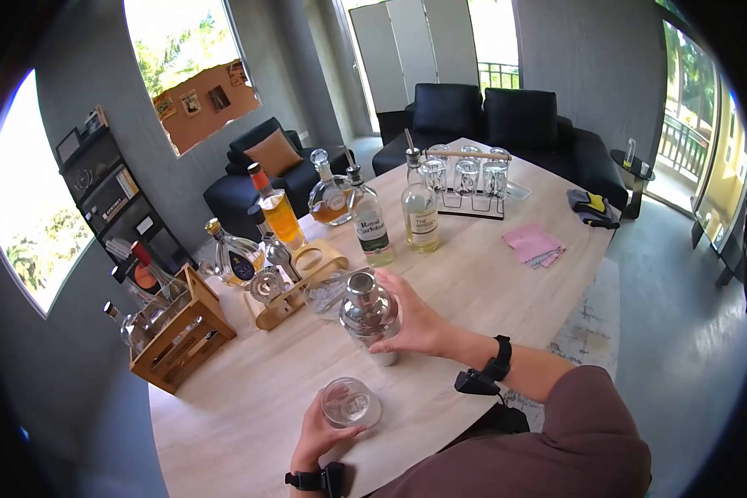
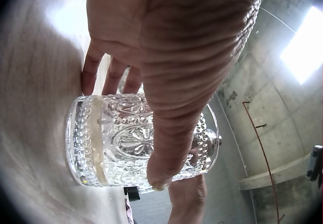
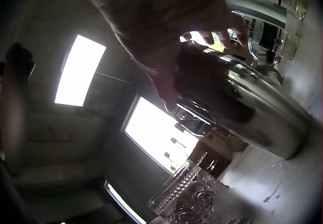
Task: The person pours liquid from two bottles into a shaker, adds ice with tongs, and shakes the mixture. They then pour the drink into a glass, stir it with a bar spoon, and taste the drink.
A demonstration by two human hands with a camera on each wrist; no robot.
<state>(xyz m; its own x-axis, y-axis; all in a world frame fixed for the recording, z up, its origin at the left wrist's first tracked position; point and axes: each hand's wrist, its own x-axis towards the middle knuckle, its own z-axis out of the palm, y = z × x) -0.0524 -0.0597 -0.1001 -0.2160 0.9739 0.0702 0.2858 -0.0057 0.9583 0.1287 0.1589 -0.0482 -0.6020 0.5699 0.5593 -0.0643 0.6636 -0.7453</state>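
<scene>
A patterned clear glass (image 1: 353,403) stands on the table near its front edge, and the left hand (image 1: 319,436) curls round its side. In the left wrist view the thumb lies along the glass (image 2: 128,141), with the fingers of the left hand (image 2: 146,57) behind it. Just beyond the glass, the right hand (image 1: 415,319) grips a silver shaker (image 1: 365,315) with its cap on. In the right wrist view the shaker (image 3: 267,115) appears tilted by the camera angle, fingers of the right hand (image 3: 176,37) wrapped round its upper part.
Behind the shaker are a bowl of ice (image 1: 325,297), a wooden tool stand (image 1: 303,290) and several bottles (image 1: 372,224). A wooden crate (image 1: 183,336) stands left. Farther back are a glass rack (image 1: 471,212), a pink cloth (image 1: 535,245) and gloves (image 1: 592,207).
</scene>
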